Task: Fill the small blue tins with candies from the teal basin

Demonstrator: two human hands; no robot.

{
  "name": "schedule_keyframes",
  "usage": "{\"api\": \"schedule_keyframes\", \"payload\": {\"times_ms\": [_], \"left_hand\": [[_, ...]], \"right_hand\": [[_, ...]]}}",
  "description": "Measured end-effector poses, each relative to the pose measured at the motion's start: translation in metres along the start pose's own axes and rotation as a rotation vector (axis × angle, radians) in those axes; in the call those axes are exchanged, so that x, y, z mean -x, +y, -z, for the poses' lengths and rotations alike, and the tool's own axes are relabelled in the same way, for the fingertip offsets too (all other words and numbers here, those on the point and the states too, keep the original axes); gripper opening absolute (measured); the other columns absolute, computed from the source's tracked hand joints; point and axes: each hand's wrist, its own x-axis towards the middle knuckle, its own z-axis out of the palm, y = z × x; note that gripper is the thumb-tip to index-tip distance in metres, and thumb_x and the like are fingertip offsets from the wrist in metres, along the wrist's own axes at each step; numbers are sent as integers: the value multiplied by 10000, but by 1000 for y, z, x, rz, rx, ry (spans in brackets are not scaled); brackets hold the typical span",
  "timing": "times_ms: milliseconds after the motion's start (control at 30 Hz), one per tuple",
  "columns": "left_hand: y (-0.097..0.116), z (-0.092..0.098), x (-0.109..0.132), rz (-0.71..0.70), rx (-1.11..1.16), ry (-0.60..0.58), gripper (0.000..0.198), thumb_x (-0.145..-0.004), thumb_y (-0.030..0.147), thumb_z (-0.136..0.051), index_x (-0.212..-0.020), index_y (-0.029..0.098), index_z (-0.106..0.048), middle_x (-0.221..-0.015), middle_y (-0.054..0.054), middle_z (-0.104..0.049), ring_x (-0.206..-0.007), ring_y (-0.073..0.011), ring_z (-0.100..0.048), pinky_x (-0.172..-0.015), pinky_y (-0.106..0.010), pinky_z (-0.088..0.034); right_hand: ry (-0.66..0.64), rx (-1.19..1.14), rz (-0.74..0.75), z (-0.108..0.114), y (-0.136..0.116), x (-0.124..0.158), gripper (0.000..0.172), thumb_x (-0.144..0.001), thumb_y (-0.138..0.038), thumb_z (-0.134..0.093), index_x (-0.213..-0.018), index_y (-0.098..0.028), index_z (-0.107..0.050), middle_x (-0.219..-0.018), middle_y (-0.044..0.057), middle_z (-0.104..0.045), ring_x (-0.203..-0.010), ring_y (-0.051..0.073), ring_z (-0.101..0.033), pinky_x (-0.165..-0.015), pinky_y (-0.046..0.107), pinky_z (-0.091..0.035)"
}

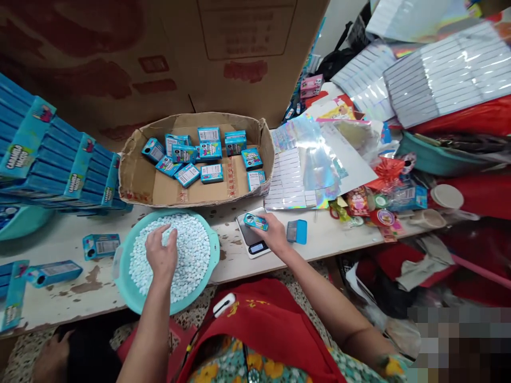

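Note:
My left hand (162, 252) is over a turquoise basin (214, 250) filled with small white candies (189, 250). Its thumb and fingers are apart, and nothing shows between them. In my right hand (274, 234) is a small blue candy box (256, 222), gripped at its right end and held over a small digital scale (244, 234). Whether the box rests on the scale I cannot tell. Right of that hand lies another small blue box (296, 232) with a grey part. A cut-down cardboard box (159, 194) behind the basin holds several blue candy boxes (211, 173).
Tall stacks of blue cartons (59, 154) stand at the left, near loose blue packs (101, 246). A large cardboard carton (175, 69) rises behind. Shiny sticker sheets (287, 175) and mixed small packets (357, 201) cover the right side. Part of another person (51, 356) shows lower left.

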Motion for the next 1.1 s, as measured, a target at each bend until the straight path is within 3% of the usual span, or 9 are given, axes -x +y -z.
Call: {"api": "schedule_keyframes", "payload": {"times_ms": [67,167,267,333,500,800,1100], "left_hand": [[10,-4,-2,-16,28,-15,298,-834,400,-519,-972,175,-658,-1030,-85,-637,-1048,-229,-555,-978,-395,-398],[21,-9,-2,-27,54,-26,283,-843,380,-517,-971,172,-661,-1024,-80,-636,-1045,-215,-559,-969,-376,-407],[29,-13,2,-27,80,-42,271,-847,370,-522,-971,176,-664,-1027,-77,-639,-1035,-209,-566,-937,-361,-428],[34,-17,5,-27,99,-47,258,-845,367,-525,-946,177,-668,-1007,-72,-645,-1017,-205,-574,-916,-351,-439],[47,-25,8,-39,139,-53,238,-849,356,-519,-899,179,-670,-961,-56,-658,-968,-186,-591,-918,-336,-435],[76,-35,12,-112,150,-92,232,-862,337,-507,-882,171,-668,-926,-52,-660,-934,-171,-592,-899,-323,-440],[118,-57,18,-204,181,-341,265,-876,339,-486,-1025,179,-635,-1031,-59,-634,-977,-172,-580,-898,-310,-440]], "right_hand": [[39,14,17,9,2,5,430,-782,-386,-663,-1156,-199,-565,-1097,95,-621,-1045,239,-577,-906,397,-478],[216,141,22,38,5,19,528,-794,-402,-654,-1258,-208,-493,-1253,122,-537,-1195,253,-477,-1019,446,-388],[401,300,-57,66,22,36,561,-806,-434,-632,-1283,-193,-461,-1290,146,-481,-1234,274,-420,-1043,490,-329],[449,346,-140,76,40,45,619,-797,-483,-621,-1298,-172,-433,-1279,164,-467,-1228,288,-410,-1035,511,-320],[400,280,-293,74,72,62,684,-786,-575,-577,-1295,-147,-416,-1245,175,-470,-1211,289,-404,-1027,502,-329],[367,162,-379,79,85,65,578,-802,-531,-569,-1255,-190,-457,-1243,149,-458,-1207,277,-410,-991,498,-364],[383,95,-422,85,94,75,532,-816,-495,-565,-1234,-176,-483,-1242,146,-452,-1198,261,-418,-970,479,-385]]}}
